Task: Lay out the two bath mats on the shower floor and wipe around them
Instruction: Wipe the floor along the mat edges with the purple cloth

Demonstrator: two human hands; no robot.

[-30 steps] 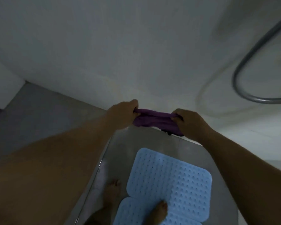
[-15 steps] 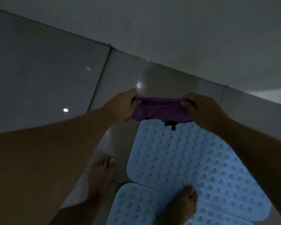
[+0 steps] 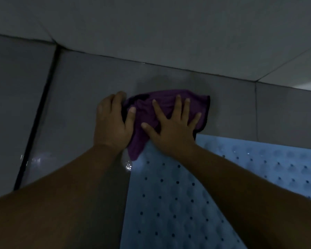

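Both arms reach forward, the left hand (image 3: 113, 124) curled with thumb out, the right hand (image 3: 172, 128) flat, fingers splayed.

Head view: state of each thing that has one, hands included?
purple cloth: bunched, pressed onto the floor tile at the mat's far corner
blue bath mat: flat on the floor, corner under the cloth
left hand: gripping the cloth's left edge
right hand: fingers spread, flat on the cloth
floor tile: wet glints near the mat edge
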